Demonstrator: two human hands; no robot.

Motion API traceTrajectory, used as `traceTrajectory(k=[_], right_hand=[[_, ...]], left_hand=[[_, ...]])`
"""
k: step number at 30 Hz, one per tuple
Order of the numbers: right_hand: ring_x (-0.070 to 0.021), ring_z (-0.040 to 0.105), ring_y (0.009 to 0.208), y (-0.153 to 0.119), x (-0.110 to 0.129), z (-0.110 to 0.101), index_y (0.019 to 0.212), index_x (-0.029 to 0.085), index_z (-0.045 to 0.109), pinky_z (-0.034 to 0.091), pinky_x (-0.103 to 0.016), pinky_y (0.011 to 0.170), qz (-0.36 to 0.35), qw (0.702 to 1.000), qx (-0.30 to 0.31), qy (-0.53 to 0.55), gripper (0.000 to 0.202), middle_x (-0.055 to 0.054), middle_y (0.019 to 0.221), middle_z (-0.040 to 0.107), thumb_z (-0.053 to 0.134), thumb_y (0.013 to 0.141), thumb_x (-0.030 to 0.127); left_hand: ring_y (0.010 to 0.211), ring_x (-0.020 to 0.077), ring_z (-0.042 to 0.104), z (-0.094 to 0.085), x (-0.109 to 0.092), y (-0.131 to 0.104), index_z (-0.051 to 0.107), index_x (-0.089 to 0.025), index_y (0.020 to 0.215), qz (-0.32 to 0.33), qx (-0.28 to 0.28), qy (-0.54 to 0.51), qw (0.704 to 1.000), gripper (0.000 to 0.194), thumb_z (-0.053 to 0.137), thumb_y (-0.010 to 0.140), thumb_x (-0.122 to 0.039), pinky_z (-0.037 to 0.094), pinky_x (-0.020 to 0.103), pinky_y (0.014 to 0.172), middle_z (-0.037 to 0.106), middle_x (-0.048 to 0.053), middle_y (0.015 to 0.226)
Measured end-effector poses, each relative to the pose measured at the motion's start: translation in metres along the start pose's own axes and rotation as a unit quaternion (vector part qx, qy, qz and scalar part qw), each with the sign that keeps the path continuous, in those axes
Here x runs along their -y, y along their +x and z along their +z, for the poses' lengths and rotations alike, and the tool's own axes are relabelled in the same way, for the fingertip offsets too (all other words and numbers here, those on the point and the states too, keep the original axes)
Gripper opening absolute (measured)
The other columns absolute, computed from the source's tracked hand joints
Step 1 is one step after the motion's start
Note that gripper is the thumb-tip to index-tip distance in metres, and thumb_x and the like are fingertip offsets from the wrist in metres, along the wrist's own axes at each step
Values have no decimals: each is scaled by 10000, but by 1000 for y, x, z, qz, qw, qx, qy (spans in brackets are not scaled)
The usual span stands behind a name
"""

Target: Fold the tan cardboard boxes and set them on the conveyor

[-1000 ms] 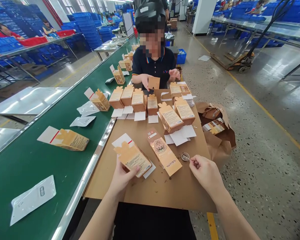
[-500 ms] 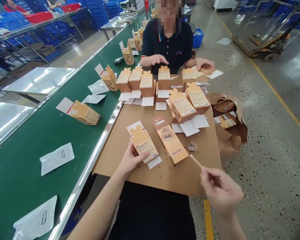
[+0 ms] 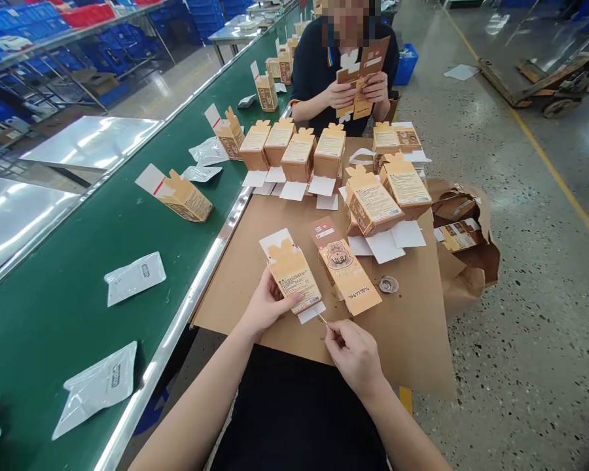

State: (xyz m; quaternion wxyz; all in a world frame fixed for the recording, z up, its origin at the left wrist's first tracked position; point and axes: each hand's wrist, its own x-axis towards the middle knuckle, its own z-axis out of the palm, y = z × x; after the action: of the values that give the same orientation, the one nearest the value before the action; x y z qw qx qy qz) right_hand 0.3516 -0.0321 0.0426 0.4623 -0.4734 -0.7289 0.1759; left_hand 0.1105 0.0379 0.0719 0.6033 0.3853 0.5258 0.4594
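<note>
The small box (image 3: 294,278) lies just below and left of the frame's middle, in the left hand (image 3: 269,304). It is tan, with a wavy-edged flap at its upper end, a white flap behind that, fine dark print and a small barcode on the upward face, and another white flap at the lower end. The left hand grips it with the thumb across the printed face. The right hand (image 3: 356,353) is closed, pinching a thin stick (image 3: 322,319) whose tip is at the lower white flap; whether they touch is hard to tell.

Right of the box, a carton (image 3: 346,265) with a cartoon figure lies on the brown worktop (image 3: 397,347), near a small clear dish (image 3: 388,284). Above are more tan boxes (image 3: 299,154), with white flaps sticking out. On the left, a green belt (image 3: 88,261) carries silver packets (image 3: 135,278) and open boxes. At upper centre, a person (image 3: 309,72) holds an unfolded carton (image 3: 360,85) in both hands.
</note>
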Motion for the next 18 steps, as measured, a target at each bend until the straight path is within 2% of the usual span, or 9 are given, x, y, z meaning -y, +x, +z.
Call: traceTrajectory(k=[4, 8, 11, 14, 16, 18], right_hand=[[-119, 646, 571, -15, 11, -29, 986, 248, 725, 583, -214, 594, 6, 1000, -26, 4, 240, 38, 734, 697, 690, 1128, 58], [-112, 629, 544, -31, 21, -56, 1038, 254, 727, 576, -204, 561, 15, 999, -46, 5, 244, 53, 729, 678, 714, 1093, 17], [-114, 616, 539, -34, 23, -63, 1055, 256, 740, 573, -208, 550, 23, 998, -55, 12, 248, 55, 728, 663, 735, 1078, 9], [-112, 605, 534, -31, 22, -59, 1058, 257, 749, 573, -205, 541, 11, 998, -53, 33, 254, 57, 722, 653, 745, 1070, 4], [-109, 609, 528, -30, 18, -55, 1046, 256, 754, 580, -200, 541, 2, 998, -46, 52, 249, 56, 717, 659, 748, 1067, 8], [-111, 638, 529, -31, 11, -52, 1043, 250, 784, 600, -197, 549, 3, 997, -40, 71, 224, 43, 730, 696, 773, 1058, 26]], left_hand=[[1361, 454, 858, 4, 5, -13, 695, -276, 1444, 29, -4, 51, 998, 886, 1152, 711, -474, 729, 612, 1161, 886, 157, 1406], [1296, 470, 865, 8, 18, -30, 783, -284, 1339, 57, 2, 152, 987, 666, 1092, 761, -406, 722, 639, 1123, 897, 154, 1338], [1218, 449, 874, 14, 29, -34, 811, -282, 1309, 60, -7, 206, 977, 558, 1032, 804, -372, 716, 623, 1085, 898, 142, 1235], [1187, 434, 876, 19, 38, -31, 809, -287, 1313, 76, -19, 221, 972, 566, 1015, 791, -359, 717, 612, 1073, 895, 134, 1216], [1172, 435, 879, 11, 38, -26, 801, -287, 1283, 94, -62, 212, 971, 587, 1028, 747, -363, 723, 626, 1072, 896, 136, 1224], [1182, 446, 879, -13, 29, -20, 773, -282, 1252, 100, -140, 192, 966, 620, 1048, 704, -373, 720, 656, 1094, 895, 141, 1236]])
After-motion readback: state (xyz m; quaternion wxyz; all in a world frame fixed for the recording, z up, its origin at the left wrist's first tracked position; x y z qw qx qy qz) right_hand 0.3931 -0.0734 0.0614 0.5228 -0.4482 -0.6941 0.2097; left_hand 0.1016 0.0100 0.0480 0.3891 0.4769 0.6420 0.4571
